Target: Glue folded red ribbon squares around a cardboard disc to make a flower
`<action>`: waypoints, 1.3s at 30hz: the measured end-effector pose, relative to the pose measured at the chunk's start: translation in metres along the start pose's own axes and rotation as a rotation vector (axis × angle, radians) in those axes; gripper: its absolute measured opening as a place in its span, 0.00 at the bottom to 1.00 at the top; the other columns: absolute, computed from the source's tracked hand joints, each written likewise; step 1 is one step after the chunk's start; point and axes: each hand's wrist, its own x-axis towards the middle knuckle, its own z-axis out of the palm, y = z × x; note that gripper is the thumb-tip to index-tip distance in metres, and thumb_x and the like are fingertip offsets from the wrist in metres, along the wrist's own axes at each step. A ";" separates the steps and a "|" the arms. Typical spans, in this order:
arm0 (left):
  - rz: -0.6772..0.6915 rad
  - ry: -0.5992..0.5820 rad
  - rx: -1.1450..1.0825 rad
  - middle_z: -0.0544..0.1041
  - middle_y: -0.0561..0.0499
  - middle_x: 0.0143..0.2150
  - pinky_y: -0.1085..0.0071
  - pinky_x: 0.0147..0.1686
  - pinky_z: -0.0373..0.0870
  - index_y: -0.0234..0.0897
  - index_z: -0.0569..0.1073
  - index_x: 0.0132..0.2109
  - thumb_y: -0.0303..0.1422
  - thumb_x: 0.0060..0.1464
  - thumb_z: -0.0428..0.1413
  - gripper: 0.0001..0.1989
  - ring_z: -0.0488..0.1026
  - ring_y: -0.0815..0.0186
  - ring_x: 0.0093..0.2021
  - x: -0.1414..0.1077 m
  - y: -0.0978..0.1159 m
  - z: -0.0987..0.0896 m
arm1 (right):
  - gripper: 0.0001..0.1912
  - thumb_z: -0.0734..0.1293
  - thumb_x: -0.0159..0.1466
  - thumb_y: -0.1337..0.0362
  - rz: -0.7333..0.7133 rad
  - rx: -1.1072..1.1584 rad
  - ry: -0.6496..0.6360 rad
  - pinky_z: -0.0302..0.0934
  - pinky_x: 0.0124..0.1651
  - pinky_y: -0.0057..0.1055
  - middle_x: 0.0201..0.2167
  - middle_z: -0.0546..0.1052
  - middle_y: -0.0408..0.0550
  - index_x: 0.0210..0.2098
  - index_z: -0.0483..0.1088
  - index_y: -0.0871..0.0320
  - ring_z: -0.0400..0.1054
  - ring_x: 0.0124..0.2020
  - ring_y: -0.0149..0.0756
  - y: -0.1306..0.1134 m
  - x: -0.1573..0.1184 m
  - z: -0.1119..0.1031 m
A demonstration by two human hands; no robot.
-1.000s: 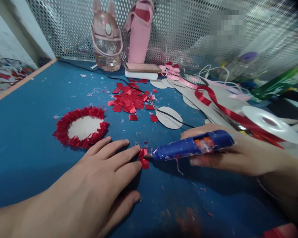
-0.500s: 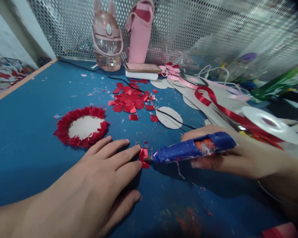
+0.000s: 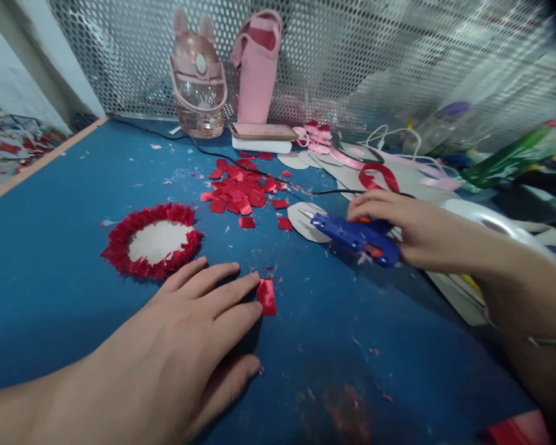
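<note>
My left hand [image 3: 189, 334] lies flat on the blue table, fingers stretched out, two fingertips at the left edge of a small red ribbon square [image 3: 267, 298]. My right hand [image 3: 389, 225] grips a blue hot glue gun [image 3: 352, 235], whose metal nozzle points left over a white oval card [image 3: 306, 222]. Beyond my left fingers rests a white oval card ringed with ruffled red fabric [image 3: 118, 238]; its ring leaves the middle bare. Farther back is a loose heap of cut red ribbon squares [image 3: 238, 188].
At the back stand a pink bottle [image 3: 199, 93] and a pink pouch [image 3: 258, 74], with a phone [image 3: 264, 131] before them. A black cord [image 3: 213, 152] crosses the table. On the right are a white ribbon spool [image 3: 486, 216], red ribbon [image 3: 380, 176] and a green bottle [image 3: 514, 154].
My right hand has lifted the glue gun off the red square and carried it away, up and to the right, over the white oval. My left hand has stayed in place.
</note>
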 end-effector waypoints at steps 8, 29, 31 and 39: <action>0.015 -0.021 -0.061 0.76 0.47 0.59 0.41 0.59 0.65 0.42 0.77 0.51 0.34 0.63 0.49 0.14 0.70 0.48 0.60 0.001 -0.001 -0.006 | 0.22 0.58 0.63 0.76 0.031 -0.219 0.049 0.64 0.53 0.43 0.52 0.76 0.60 0.53 0.72 0.61 0.72 0.51 0.46 -0.021 -0.004 -0.010; -0.525 0.233 -0.706 0.74 0.57 0.28 0.71 0.31 0.67 0.42 0.72 0.31 0.26 0.52 0.45 0.12 0.70 0.66 0.31 0.010 -0.008 -0.007 | 0.11 0.66 0.65 0.67 -0.105 0.394 -0.044 0.65 0.40 0.28 0.34 0.79 0.47 0.45 0.77 0.57 0.72 0.34 0.31 -0.102 0.026 0.039; -0.528 0.222 -0.696 0.74 0.57 0.28 0.71 0.31 0.67 0.42 0.72 0.32 0.26 0.53 0.46 0.12 0.70 0.67 0.31 0.010 -0.009 -0.007 | 0.09 0.67 0.65 0.67 -0.137 0.403 -0.051 0.64 0.39 0.26 0.32 0.77 0.46 0.44 0.78 0.58 0.72 0.33 0.30 -0.100 0.029 0.043; -0.538 0.205 -0.655 0.76 0.55 0.30 0.69 0.32 0.69 0.42 0.73 0.33 0.28 0.54 0.48 0.10 0.73 0.65 0.32 0.009 -0.008 -0.009 | 0.09 0.63 0.69 0.67 -0.191 0.325 -0.005 0.61 0.38 0.28 0.32 0.74 0.46 0.37 0.75 0.58 0.68 0.33 0.31 -0.105 0.027 0.046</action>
